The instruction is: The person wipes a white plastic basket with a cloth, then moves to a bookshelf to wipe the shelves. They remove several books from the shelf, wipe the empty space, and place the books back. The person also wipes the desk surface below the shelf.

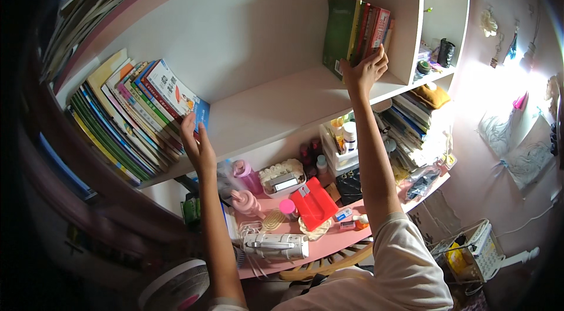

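Note:
On the wide white shelf, a row of books [138, 114] leans at the left, ending in a white-covered book [170, 84] and a blue one [201, 112]. My left hand [200, 145] is at that end, fingers stretched out against the lower edge of the books and holding none. Farther right, a small group of books stands near the divider: a green book [339, 32] outermost, then red-spined books [376, 29]. My right hand [365, 73] spans their lower part, thumb by the green book and fingers at the far side of the red spines.
Below is a pink desk [329, 247] with a pink bottle [248, 176], a red tray [315, 204], a white device [276, 246] and a white organizer [341, 158]. Stacked papers [411, 129] fill the lower right shelf. A white divider [415, 23] edges the shelf.

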A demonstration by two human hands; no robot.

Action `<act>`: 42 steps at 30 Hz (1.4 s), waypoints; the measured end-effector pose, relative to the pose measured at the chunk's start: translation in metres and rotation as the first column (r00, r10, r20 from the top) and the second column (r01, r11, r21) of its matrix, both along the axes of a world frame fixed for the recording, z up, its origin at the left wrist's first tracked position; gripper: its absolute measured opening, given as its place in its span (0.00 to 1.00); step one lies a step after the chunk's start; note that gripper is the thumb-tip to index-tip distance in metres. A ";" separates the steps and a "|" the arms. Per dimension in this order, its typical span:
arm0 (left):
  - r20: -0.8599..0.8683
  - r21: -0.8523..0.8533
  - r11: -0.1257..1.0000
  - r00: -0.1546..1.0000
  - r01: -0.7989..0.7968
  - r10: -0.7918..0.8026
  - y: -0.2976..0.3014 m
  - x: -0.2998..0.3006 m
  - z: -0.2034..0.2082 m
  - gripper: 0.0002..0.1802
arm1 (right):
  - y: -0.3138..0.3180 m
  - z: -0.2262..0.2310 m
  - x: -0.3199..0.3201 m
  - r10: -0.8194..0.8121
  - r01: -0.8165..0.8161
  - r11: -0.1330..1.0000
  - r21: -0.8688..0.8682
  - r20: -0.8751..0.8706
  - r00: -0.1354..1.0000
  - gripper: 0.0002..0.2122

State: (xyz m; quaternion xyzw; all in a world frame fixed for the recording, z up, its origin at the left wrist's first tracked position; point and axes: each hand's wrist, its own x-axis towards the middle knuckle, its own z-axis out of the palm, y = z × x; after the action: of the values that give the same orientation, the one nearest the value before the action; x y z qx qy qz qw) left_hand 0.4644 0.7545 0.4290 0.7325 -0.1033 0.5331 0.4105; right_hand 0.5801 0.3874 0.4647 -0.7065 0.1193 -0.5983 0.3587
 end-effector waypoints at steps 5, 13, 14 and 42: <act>0.026 0.086 0.994 0.997 -0.074 0.072 -0.002 -0.003 0.001 0.15 | -0.007 0.000 0.007 -0.058 0.052 0.996 -0.070 -0.082 0.995 0.58; 0.083 0.126 0.989 0.994 -0.082 0.072 -0.006 -0.003 0.006 0.10 | -0.022 -0.005 0.018 0.072 -0.086 0.995 -0.045 -0.251 0.965 0.62; 0.076 0.126 0.988 0.994 -0.091 0.081 -0.006 -0.003 0.005 0.10 | -0.022 -0.008 0.015 0.101 -0.114 0.993 -0.035 -0.265 0.959 0.61; 0.240 -0.219 0.970 0.957 -0.109 0.162 0.012 -0.022 0.000 0.26 | 0.251 0.019 -0.082 0.962 -0.954 0.273 -0.125 0.046 0.269 0.26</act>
State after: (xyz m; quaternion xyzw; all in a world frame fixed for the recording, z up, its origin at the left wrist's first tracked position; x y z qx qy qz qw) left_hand 0.4421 0.7669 0.4289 0.6170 -0.0496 0.6580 0.4289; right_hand 0.4983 0.6382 0.4837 -0.6134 -0.3719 -0.3040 0.6268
